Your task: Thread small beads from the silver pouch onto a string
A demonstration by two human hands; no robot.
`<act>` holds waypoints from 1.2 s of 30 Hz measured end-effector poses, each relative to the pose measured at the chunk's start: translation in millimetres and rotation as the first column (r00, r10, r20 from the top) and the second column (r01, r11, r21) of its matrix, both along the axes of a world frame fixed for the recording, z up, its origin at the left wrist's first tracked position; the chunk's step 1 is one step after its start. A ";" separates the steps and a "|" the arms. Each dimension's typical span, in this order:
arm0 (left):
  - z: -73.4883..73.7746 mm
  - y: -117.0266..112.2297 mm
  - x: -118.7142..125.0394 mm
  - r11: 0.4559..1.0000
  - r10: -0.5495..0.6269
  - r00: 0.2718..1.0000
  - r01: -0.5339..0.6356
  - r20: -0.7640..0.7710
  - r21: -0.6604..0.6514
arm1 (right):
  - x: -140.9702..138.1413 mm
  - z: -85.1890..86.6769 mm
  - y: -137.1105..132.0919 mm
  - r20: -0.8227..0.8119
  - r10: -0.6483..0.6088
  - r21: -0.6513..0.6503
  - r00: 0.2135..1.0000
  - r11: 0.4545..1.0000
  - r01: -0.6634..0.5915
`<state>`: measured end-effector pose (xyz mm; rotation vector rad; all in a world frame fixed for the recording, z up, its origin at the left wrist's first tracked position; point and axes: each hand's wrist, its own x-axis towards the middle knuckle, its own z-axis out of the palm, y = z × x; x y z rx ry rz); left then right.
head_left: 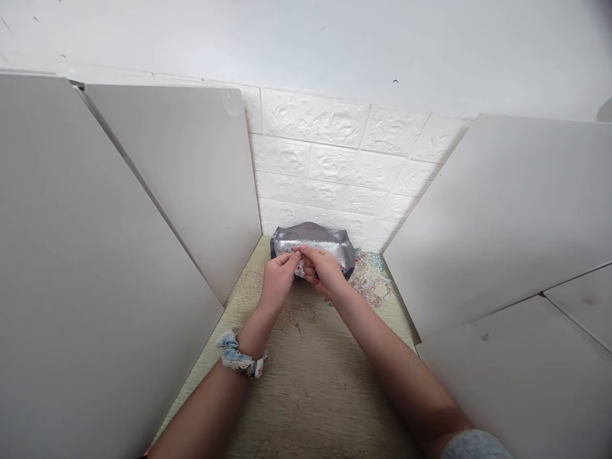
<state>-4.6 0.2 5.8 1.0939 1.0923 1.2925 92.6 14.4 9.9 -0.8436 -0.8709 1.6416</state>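
A shiny silver glitter pouch lies at the far end of a light wooden desk, against the wall. My left hand and my right hand meet at the pouch's front edge. Both have their fingers pinched together on a small pale beaded piece between them, too small to name. A thin bead chain lies on the desk just below my hands. A blue and white scrunchie sits on my left wrist.
A pile of pale beaded strings lies to the right of the pouch. Tall grey partition panels close in the desk on the left and right. A white brick-pattern wall stands behind.
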 end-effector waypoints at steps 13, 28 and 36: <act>6.5 -1.3 1.2 0.977 -0.135 0.961 0.170 0.240 -0.130 | 6.4 8.5 -5.3 0.547 -0.440 0.517 0.712 0.847 0.125; 7.8 -3.6 4.0 0.990 -0.137 0.987 0.137 0.081 0.008 | 6.6 7.9 2.7 -0.050 -0.125 -0.044 0.991 0.991 0.123; 7.0 -3.2 2.2 0.998 -0.060 0.994 0.063 0.086 -0.026 | 9.0 0.6 10.6 -0.354 -0.125 -0.320 0.927 0.947 0.005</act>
